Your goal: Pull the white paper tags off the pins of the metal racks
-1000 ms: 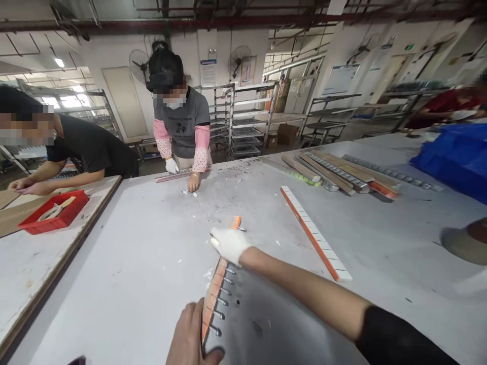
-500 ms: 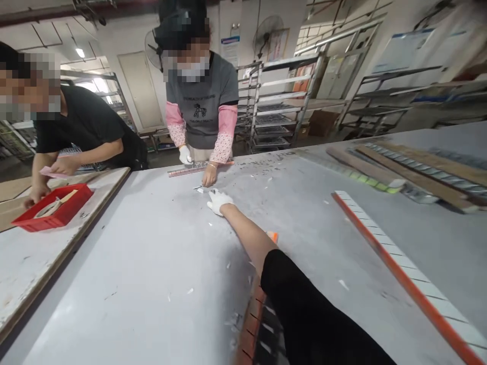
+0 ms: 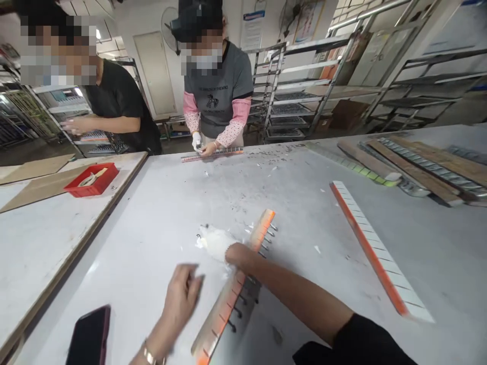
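Observation:
My right hand (image 3: 216,243), in a white glove, is held low over the table, left of a long orange-edged strip (image 3: 221,310). Its fingers close on small dark and pale bits at the fingertips, too blurred to name. My right forearm crosses over the strip. Dark lines mark the strip, and several metal pins stick out along its right side. My left hand (image 3: 181,293), bare with a metal band at the wrist, hovers beside the strip's left edge. Its thumb and fingers are apart and hold nothing.
A phone (image 3: 89,335) lies at the lower left. To the right is another orange-and-white strip (image 3: 375,243); a pile of boards (image 3: 418,167) lies beyond. A red bin (image 3: 91,188) sits on the left table. Two co-workers stand across, one with both hands at a strip (image 3: 228,151).
My right hand has drawn back from near the co-worker's hand to beside the near strip. My left hand has come into view. The co-worker's hand has withdrawn to the far strip.

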The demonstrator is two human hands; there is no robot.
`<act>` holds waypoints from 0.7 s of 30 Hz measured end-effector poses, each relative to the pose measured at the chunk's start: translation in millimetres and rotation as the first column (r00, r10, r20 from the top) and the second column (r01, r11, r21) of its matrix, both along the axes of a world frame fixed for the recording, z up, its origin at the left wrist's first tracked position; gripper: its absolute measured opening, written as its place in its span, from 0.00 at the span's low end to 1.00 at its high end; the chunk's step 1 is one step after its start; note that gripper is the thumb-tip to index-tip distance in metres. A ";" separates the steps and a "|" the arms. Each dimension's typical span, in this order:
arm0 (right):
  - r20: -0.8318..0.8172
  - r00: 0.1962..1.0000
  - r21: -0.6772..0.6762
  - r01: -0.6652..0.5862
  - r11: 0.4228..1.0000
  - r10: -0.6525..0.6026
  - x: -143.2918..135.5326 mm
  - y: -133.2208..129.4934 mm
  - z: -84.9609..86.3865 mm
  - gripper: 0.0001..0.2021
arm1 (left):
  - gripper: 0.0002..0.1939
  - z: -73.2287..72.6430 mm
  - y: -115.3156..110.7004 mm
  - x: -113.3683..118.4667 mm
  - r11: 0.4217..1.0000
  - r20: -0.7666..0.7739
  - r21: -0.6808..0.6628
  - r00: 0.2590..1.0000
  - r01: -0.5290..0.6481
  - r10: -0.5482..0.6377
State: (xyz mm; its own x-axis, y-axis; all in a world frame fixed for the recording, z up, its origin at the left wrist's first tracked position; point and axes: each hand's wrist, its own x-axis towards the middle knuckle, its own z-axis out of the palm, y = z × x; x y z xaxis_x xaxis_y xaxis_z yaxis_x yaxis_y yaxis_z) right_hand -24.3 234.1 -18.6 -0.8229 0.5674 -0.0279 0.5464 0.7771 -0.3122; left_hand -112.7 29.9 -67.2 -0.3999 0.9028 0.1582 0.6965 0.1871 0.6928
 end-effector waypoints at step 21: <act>-0.347 0.897 -0.396 0.125 0.910 -0.274 160.0 -184.9 -30.2 0.18 | 0.15 45.7 -53.5 73.0 0.955 -0.119 0.046 0.951 0.292 -0.285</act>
State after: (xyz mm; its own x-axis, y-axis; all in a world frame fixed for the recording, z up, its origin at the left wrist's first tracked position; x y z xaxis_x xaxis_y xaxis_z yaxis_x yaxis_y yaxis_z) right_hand 135.7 49.2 -48.9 -0.6791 0.7331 0.0375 0.4544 0.4599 -0.7629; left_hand -39.7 -23.6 -21.5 -0.1008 0.9641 0.2459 0.7865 -0.0741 0.6131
